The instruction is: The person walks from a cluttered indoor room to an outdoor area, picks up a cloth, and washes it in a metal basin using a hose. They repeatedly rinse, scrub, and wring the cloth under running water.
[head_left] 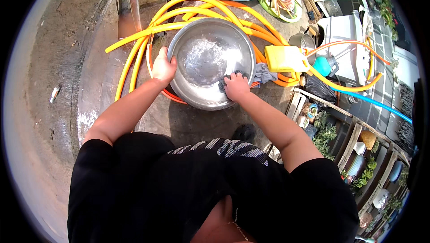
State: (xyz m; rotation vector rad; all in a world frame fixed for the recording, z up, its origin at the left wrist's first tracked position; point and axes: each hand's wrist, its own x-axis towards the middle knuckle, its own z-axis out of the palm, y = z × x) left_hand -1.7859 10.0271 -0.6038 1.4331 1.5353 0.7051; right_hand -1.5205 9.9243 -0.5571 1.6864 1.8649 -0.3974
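Gripping the left rim of a metal basin, the left hand was closed on its edge, while the right hand was clasped over a dark scrubbing pad against the basin's lower-right inner wall. The basin was directly in front of the person's torso, its inside bright with glare. Loops of yellow hose lay beyond and left of the basin; just right of it was a grey cloth, and farther right, a yellow container.
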